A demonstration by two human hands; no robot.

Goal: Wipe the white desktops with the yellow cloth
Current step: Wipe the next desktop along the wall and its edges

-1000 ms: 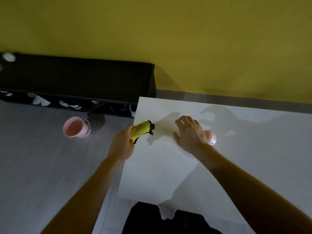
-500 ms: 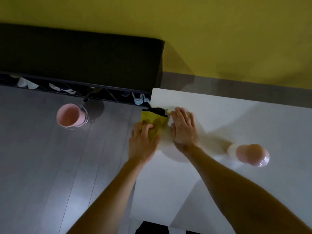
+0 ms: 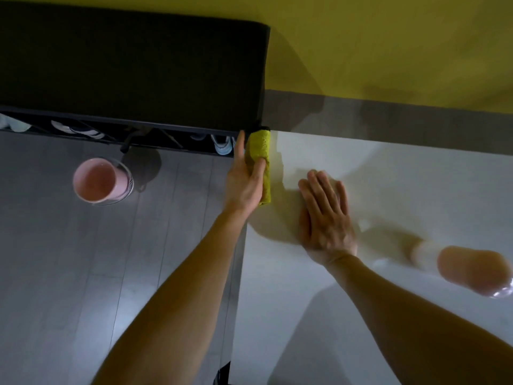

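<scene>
The yellow cloth (image 3: 261,151) is wrapped over the left edge of the white desktop (image 3: 388,315), close to its far left corner. My left hand (image 3: 243,184) grips the cloth there, thumb on top and fingers down along the outer side of the edge. To the right of the cloth, my right hand (image 3: 327,218) lies flat on the desktop with its fingers straight and holds nothing.
A blurred pink object (image 3: 472,270) stands on the desktop at the right. On the grey floor to the left is a pink bucket (image 3: 97,180). A black shoe rack (image 3: 133,65) runs along the yellow wall (image 3: 388,37) behind the desk corner.
My left hand has taken the cloth from the desktop's top near the corner out onto the left edge. My right hand has slid right, away from the cloth.
</scene>
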